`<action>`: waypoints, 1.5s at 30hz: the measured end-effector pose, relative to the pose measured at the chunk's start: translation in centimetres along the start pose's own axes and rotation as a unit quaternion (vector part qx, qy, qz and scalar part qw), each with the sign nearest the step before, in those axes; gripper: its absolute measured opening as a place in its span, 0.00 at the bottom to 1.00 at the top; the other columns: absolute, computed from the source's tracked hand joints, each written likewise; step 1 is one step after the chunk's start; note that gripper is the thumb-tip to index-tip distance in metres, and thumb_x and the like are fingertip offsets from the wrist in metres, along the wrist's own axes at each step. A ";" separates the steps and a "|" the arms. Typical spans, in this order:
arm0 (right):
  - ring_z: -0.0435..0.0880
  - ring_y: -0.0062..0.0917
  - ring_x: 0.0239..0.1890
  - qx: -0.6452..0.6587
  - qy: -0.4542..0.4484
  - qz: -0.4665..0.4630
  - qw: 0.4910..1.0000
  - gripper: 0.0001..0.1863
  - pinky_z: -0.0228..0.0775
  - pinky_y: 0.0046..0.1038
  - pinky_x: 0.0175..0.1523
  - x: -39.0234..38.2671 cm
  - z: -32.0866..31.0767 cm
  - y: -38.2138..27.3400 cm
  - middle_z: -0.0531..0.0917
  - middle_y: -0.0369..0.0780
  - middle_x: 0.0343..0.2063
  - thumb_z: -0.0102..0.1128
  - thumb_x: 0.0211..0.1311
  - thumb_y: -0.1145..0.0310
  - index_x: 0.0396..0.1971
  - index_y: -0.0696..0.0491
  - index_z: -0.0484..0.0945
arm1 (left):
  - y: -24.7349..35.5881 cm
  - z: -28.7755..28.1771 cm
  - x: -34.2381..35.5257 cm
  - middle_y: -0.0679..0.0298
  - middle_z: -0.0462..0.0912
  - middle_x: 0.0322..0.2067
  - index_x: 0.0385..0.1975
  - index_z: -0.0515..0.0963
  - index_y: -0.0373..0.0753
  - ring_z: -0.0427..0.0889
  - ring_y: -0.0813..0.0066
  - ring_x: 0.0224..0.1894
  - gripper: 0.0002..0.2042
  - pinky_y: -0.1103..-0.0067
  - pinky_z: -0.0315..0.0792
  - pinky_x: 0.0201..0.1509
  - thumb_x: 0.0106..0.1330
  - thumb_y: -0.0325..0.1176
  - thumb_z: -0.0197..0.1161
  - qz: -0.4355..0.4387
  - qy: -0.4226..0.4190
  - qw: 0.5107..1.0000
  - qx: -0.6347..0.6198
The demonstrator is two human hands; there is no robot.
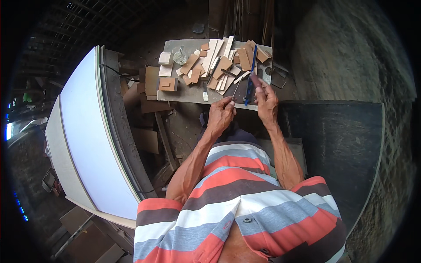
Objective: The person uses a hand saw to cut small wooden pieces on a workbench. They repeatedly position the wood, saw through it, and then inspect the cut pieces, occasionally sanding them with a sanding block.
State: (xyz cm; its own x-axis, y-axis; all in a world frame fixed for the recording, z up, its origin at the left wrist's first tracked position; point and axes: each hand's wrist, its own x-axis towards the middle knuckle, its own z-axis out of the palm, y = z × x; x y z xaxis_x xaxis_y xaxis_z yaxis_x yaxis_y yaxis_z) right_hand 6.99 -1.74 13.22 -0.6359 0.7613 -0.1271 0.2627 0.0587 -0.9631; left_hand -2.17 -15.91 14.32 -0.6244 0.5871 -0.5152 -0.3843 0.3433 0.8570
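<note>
My left hand [221,115] is closed on one end of a thin dark rod [236,90] over the front edge of a small worktable [179,97]. My right hand [268,103] grips a reddish-brown piece [255,79], perhaps a handle or block, near the rod's far end; whether they touch I cannot tell. A blue bar-like tool [247,96] lies beside it. Several small wood offcuts and strips [212,57] cover the tabletop, with a clear glass object [180,56] at the back left and a pale blade-like piece [205,92] near the front.
A large white panel [83,127] stands at my left, with scattered boards [144,139] between it and the table. A dark board [333,144] is at my right beside a rough grey wall [333,52]. Dark timber [239,17] stands behind the table.
</note>
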 end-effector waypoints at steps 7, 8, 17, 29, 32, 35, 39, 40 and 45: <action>0.82 0.45 0.41 -0.204 0.043 -0.034 0.977 0.13 0.73 0.38 0.43 2.3 1.3 0.8 0.83 0.48 0.36 0.49 0.66 0.64 0.43 0.54 0.78 | -2.1 -0.6 0.7 0.62 0.80 0.18 0.44 0.81 0.32 0.76 0.81 0.21 0.12 0.80 0.71 0.28 0.64 0.29 0.58 0.110 0.104 0.962 0.229; 0.82 0.45 0.40 -0.192 0.041 -0.055 0.979 0.13 0.73 0.39 0.43 2.1 1.4 0.6 0.83 0.48 0.35 0.49 0.66 0.65 0.43 0.54 0.78 | -2.2 -0.8 0.7 0.61 0.81 0.19 0.44 0.81 0.33 0.78 0.80 0.22 0.12 0.80 0.72 0.29 0.63 0.29 0.59 0.107 0.114 0.960 0.231; 0.83 0.46 0.36 -0.237 0.053 -0.030 0.970 0.14 0.73 0.40 0.39 2.2 0.9 1.5 0.83 0.49 0.33 0.49 0.68 0.63 0.48 0.53 0.75 | -0.8 -0.7 -0.2 0.44 0.81 0.25 0.41 0.82 0.33 0.85 0.55 0.29 0.13 0.73 0.75 0.34 0.58 0.28 0.59 0.091 0.138 0.967 0.196; 0.82 0.41 0.39 -0.185 -0.021 -0.167 0.968 0.13 0.74 0.37 0.43 0.6 2.4 0.1 0.83 0.43 0.37 0.47 0.69 0.67 0.49 0.46 0.78 | -1.3 -1.9 1.0 0.46 0.80 0.25 0.35 0.81 0.33 0.83 0.50 0.30 0.08 0.69 0.74 0.33 0.55 0.25 0.61 0.214 0.145 0.891 0.374; 0.82 0.40 0.42 -0.223 -0.063 -0.104 0.967 0.14 0.73 0.35 0.46 0.3 2.8 0.2 0.83 0.44 0.40 0.46 0.69 0.65 0.49 0.48 0.78 | -1.5 -2.3 0.7 0.48 0.80 0.23 0.34 0.81 0.34 0.82 0.49 0.29 0.07 0.67 0.74 0.32 0.57 0.26 0.60 0.259 0.116 0.869 0.405; 0.83 0.39 0.40 -0.199 0.013 -0.084 0.976 0.15 0.74 0.35 0.44 2.3 2.1 1.9 0.84 0.45 0.39 0.44 0.69 0.67 0.47 0.47 0.79 | -1.8 -2.3 0.8 0.49 0.79 0.22 0.34 0.81 0.34 0.81 0.50 0.27 0.07 0.68 0.74 0.32 0.59 0.27 0.59 0.251 0.143 0.900 0.325; 0.83 0.39 0.39 -0.128 -0.047 -0.051 0.989 0.15 0.73 0.34 0.45 0.5 3.0 0.2 0.83 0.43 0.41 0.46 0.68 0.68 0.50 0.47 0.78 | -1.9 -3.1 1.5 0.54 0.82 0.24 0.34 0.81 0.32 0.83 0.60 0.26 0.08 0.71 0.75 0.32 0.62 0.27 0.57 0.097 0.091 0.951 0.279; 0.83 0.38 0.39 -0.117 -0.061 -0.077 0.988 0.15 0.73 0.34 0.44 0.0 3.6 -0.2 0.83 0.43 0.41 0.46 0.68 0.68 0.50 0.46 0.78 | -1.8 -3.3 1.5 0.53 0.83 0.26 0.33 0.80 0.31 0.84 0.61 0.26 0.07 0.71 0.75 0.32 0.62 0.27 0.56 0.072 0.072 0.964 0.246; 0.82 0.34 0.35 -0.167 -0.038 -0.086 0.982 0.16 0.72 0.31 0.40 -0.2 5.0 0.8 0.82 0.45 0.35 0.48 0.68 0.68 0.51 0.55 0.75 | -1.5 -3.8 2.4 0.55 0.85 0.34 0.37 0.76 0.33 0.85 0.71 0.32 0.06 0.78 0.78 0.38 0.67 0.26 0.52 -0.129 -0.003 0.989 -0.077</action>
State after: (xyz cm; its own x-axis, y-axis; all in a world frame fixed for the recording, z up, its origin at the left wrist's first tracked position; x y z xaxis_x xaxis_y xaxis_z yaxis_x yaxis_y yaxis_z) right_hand 3.74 -5.09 11.28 -0.7405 0.6720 0.0004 0.3621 0.3996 -0.8421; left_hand -5.68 -17.79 11.77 -0.4872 0.4994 -0.7164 -0.6294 0.3679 0.6845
